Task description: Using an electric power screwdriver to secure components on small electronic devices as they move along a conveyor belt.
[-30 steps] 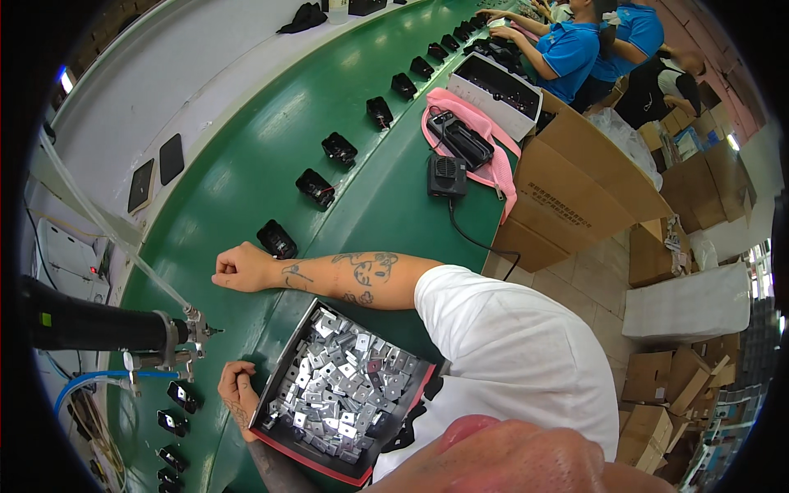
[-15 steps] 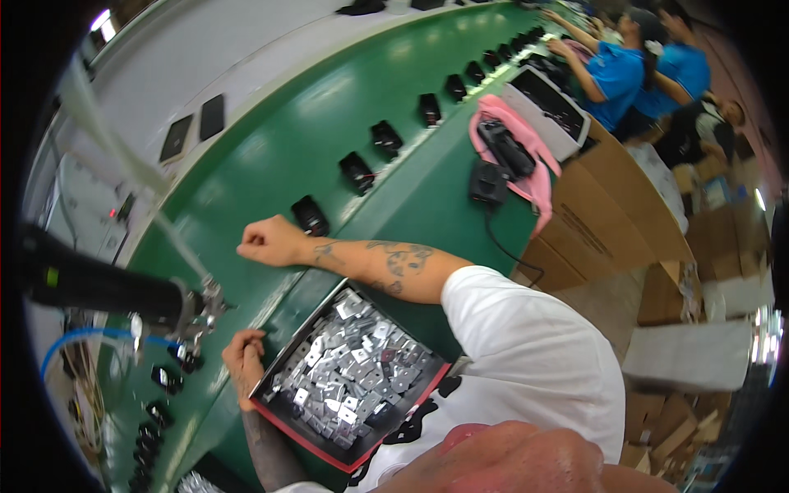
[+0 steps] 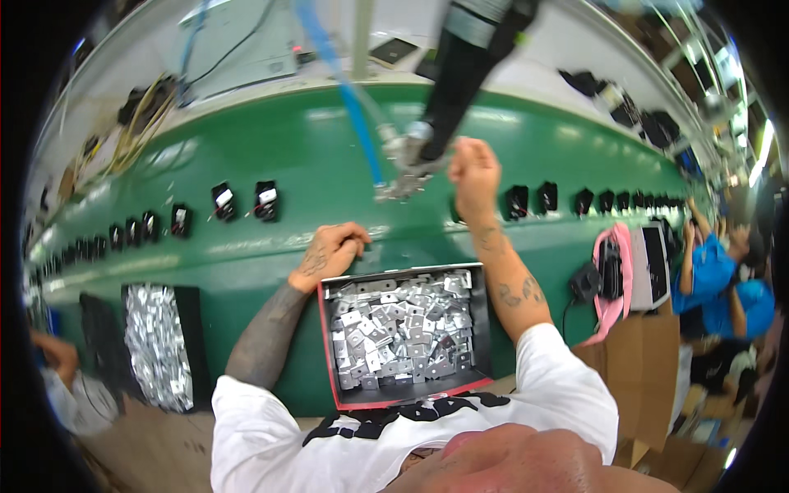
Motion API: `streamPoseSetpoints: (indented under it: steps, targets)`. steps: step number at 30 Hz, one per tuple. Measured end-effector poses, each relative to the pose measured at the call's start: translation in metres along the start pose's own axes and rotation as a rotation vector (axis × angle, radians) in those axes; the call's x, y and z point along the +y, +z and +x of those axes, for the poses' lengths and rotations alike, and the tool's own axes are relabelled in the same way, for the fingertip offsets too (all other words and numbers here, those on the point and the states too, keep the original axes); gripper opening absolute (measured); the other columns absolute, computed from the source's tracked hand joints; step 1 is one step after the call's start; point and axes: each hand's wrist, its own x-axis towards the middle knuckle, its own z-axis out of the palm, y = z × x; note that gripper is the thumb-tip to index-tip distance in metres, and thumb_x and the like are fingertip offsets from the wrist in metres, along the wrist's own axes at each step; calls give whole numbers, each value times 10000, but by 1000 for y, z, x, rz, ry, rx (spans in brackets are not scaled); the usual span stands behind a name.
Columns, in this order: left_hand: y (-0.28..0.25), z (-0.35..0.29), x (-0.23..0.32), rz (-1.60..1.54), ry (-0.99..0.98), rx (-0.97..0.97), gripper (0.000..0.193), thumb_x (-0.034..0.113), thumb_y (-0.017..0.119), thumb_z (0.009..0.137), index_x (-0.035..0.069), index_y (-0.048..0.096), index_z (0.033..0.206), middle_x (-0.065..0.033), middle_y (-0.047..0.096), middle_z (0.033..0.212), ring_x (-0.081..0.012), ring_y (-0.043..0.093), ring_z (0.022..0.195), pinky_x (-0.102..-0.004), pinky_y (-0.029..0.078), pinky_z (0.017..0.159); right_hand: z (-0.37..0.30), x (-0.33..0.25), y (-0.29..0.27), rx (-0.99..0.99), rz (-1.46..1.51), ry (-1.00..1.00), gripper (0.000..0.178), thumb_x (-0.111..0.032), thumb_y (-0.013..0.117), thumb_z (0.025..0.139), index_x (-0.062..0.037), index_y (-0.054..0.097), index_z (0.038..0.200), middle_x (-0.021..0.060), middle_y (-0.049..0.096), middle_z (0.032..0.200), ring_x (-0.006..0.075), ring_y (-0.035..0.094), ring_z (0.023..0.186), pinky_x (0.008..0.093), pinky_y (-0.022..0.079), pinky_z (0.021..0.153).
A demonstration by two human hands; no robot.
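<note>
Two hands up | right hand has risen to twelve o'clock, fist closed beside hanging tool, contents unclear | left hand curled, seemingly empty, touching parts tray rim at ten o'clock

Bright, even overhead light; strong fisheye warp; motion blur in the upper field.

Lighting: a strip lamp glares white at the right rim and the pale wall at the top is washed out. The green worktop carries a soft sheen. Shadows: faint, short, under the forearms and under the black box of metal plates, whose plates glint. Blur: the dark hanging tool, the blue hose and the raised right hand are smeared; the left hand is sharper. Distortion: the worktop edge bows into an arc; black vignette rings the frame; the near chin at the bottom is out of focus.
</note>
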Motion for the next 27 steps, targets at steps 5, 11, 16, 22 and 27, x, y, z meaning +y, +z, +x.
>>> streamPoseSetpoints:
  steps: [5,11,16,22,27]
  targets:
    - [-3,-2,-3,27,120,-59,178,72,559,787,57,708,885,-34,656,641,-169,538,535,-284,439,548,13,-95,9,-174,81,-246,125,-137,529,1006,-63,613,1060,47,610,784,90,500,595,199,391,502]
    - [4,-2,-18,82,241,-3,175,72,544,789,81,704,856,-17,658,640,-181,564,541,-296,454,561,20,-148,56,-300,-47,-494,483,-227,612,967,4,470,1366,121,591,1133,185,596,886,302,508,755]
    - [7,1,-23,25,240,-5,185,43,527,789,65,697,857,-8,666,657,-159,565,552,-279,450,559,-1,-153,143,-350,-179,-335,464,-166,641,941,14,487,1339,100,638,964,169,609,808,281,502,736]
    - [4,-4,-18,-18,190,1,197,31,526,780,66,699,864,-8,670,664,-151,571,564,-275,462,571,13,-134,152,-549,19,-133,395,-145,651,930,12,534,1273,69,645,802,151,599,686,246,487,685]
    - [6,-2,-18,49,213,-5,236,21,493,783,71,704,876,9,674,657,-129,543,542,-250,423,545,17,-130,123,-432,61,-18,328,-147,665,921,0,579,1201,63,638,783,135,578,635,224,471,639]
